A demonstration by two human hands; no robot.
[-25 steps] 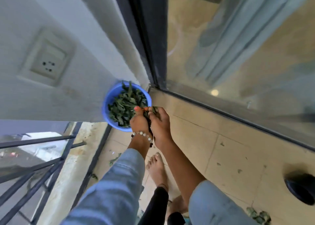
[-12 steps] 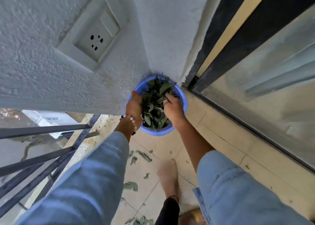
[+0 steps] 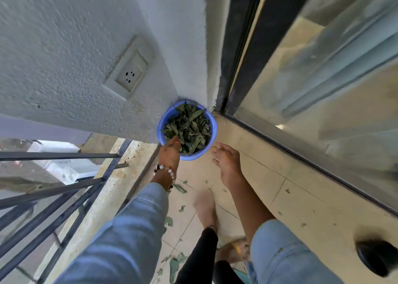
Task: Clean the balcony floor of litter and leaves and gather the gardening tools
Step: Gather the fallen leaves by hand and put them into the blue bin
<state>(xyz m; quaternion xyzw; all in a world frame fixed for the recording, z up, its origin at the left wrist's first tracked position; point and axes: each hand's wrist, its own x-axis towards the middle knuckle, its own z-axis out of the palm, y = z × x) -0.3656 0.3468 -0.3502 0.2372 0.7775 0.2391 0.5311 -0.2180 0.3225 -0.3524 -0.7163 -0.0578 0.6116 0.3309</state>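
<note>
Right hand (image 3: 226, 161) now off round leaf-filled tub (image 3: 212, 131)

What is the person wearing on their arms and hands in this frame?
Both arms wear light blue denim-like sleeves, pushed up so the forearms are bare. The left hand has a beaded bracelet at the wrist, pale pearl-like beads mixed with a few dark ones. The right hand is bare, with no jewellery visible.

Your bucket (image 3: 212, 123) sits in the corner, wall socket (image 3: 130, 73) to its left and sliding glass door (image 3: 323, 85) to its right. Leaves (image 3: 188, 127) fill it; your left hand (image 3: 170, 153) seemingly reaches in, right hand (image 3: 226, 161) just beside it.
</note>
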